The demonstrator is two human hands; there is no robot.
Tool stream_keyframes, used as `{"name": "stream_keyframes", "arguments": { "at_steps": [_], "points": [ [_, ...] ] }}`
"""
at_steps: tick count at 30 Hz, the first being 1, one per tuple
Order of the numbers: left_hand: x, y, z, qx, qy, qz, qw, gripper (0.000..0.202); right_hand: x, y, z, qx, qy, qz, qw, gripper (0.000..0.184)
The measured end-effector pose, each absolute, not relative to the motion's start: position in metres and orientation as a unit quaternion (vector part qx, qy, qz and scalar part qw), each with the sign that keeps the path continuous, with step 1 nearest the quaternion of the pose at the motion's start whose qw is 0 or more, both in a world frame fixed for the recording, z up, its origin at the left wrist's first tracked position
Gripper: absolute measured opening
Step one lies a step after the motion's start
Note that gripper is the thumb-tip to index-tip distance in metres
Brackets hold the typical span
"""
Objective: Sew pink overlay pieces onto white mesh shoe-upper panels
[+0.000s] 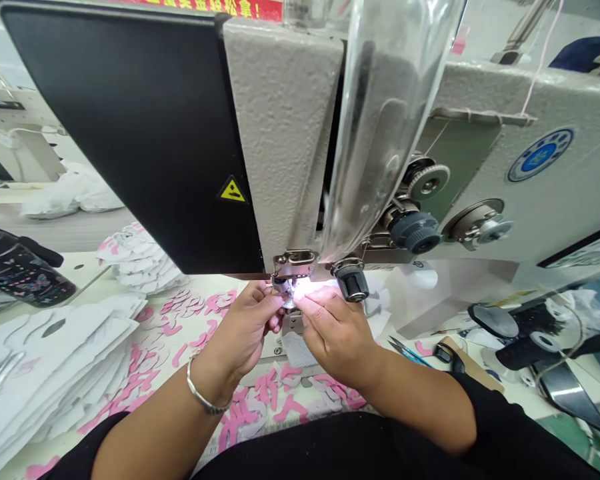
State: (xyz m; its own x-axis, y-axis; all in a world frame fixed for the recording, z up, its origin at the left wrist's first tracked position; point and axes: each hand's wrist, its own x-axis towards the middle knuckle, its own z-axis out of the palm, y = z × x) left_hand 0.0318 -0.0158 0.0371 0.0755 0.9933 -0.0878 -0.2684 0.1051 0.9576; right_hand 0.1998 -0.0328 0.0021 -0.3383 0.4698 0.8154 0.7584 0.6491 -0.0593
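Note:
Both my hands are at the needle area of a large sewing machine (285,133), under its lamp-lit presser foot (286,285). My left hand (250,323), a silver bangle at the wrist, is closed in a pinch just left of the foot. From the right, my right hand (335,327) is also closed, thumb and forefinger tips together beside the foot. Bright glare and the fingers hide what they pinch. Below my right hand lies a small white fabric piece (300,350). Several pink cut pieces (287,407) are scattered in front of the machine.
Stacked white cut panels (55,360) lie at the left, with another pile (140,260) behind them. A patterned dark bottle (25,267) lies tilted farther left. On the right are blue-handled snips (413,353) and a black thread cone (525,350). The machine head overhangs my hands.

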Motion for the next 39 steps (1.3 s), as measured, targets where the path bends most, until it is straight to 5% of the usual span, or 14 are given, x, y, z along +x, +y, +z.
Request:
{"name": "stream_keyframes", "arguments": {
  "at_steps": [19, 32, 39],
  "points": [
    [0.025, -0.003, 0.025, 0.463, 0.375, 0.518, 0.614, 0.01, 0.2, -0.036, 0.007, -0.384, -0.808, -0.155, 0.418, 0.031],
    [0.027, -0.001, 0.027, 0.468, 0.381, 0.519, 0.606, 0.023, 0.204, -0.028, 0.009, -0.373, -0.807, -0.153, 0.43, 0.022],
    [0.016, -0.015, 0.022, 0.486, 0.445, 0.526, 0.537, 0.017, 0.207, -0.028, 0.011, -0.378, -0.812, -0.137, 0.422, 0.017]
  ]
}}
